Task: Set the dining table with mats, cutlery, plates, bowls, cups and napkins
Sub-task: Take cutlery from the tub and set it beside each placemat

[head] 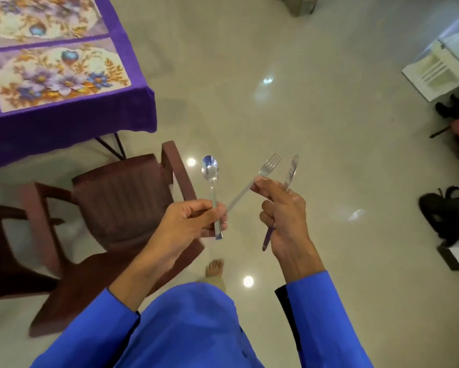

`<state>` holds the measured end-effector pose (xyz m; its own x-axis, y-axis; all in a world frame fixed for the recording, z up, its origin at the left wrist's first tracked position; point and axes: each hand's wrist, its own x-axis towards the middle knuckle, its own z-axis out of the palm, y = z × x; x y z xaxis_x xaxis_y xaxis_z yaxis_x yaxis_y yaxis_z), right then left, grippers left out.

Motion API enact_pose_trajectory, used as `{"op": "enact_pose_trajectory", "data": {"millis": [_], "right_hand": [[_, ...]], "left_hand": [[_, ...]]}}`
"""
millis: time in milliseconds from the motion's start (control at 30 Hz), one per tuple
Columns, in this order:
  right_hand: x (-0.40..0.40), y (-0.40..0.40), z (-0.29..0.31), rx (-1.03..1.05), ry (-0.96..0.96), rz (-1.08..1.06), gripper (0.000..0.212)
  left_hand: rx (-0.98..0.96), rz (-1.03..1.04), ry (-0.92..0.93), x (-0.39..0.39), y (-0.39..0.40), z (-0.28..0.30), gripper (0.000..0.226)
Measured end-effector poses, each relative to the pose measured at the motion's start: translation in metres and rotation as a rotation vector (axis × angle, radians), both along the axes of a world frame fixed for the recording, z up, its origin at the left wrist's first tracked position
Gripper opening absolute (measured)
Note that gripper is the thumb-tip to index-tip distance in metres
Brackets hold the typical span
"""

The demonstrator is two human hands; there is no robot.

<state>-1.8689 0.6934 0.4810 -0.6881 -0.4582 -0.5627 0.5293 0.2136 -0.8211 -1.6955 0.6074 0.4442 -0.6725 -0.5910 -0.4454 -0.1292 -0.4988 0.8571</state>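
Where my fingers close, parts go unseen: my left hand [193, 221] is curled around the stem of 1 spoon [211, 187], bowl up, handle end poking out below the fist. My right hand [284, 216] pinches 1 fork [252, 185] between thumb and forefinger, tines up and to the right, its handle slanting down-left to cross just beside the spoon stem; whether they touch I cannot tell. 1 knife [289, 179] runs through the same fist, blade blurred above, dark handle tip below. 2 floral mats [61, 78] lie side by side on the purple-clothed table [63, 131], upper left, the far mat cut off by the frame. 1 brown chair [122, 203] stands at the table's near corner. Pale floor [302, 115] ahead lies open.
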Motion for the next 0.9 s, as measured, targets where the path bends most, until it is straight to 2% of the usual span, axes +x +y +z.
{"op": "enact_pose_trajectory", "data": {"millis": [133,300,500,600,767,900], "right_hand": [[-0.079,-0.044,0.003,0.023,0.018,0.051,0.029],[-0.152,-0.127,-0.004,0.026,-0.007,0.226,0.015],[-0.226,-0.251,-0.021,-0.001,-0.019,0.434,0.01],[-0.26,-0.323,-0.025,-0.013,0.099,0.533,0.009],[-0.278,-0.449,-0.026,-0.09,0.326,0.863,0.014],[-0.243,-0.555,-0.04,-0.154,0.326,1.073,0.014]], "left_hand": [[-0.025,0.035,-0.04,-0.074,-0.034,0.005,0.019],[-0.04,0.208,-0.072,-0.136,-0.098,-0.011,0.014],[-0.111,0.421,-0.142,-0.185,-0.175,-0.03,0.018],[-0.112,0.548,-0.167,-0.203,-0.212,-0.03,0.021],[-0.097,0.716,-0.201,-0.214,-0.276,-0.025,0.022],[-0.094,0.894,-0.253,-0.199,-0.333,-0.029,0.018]]}}
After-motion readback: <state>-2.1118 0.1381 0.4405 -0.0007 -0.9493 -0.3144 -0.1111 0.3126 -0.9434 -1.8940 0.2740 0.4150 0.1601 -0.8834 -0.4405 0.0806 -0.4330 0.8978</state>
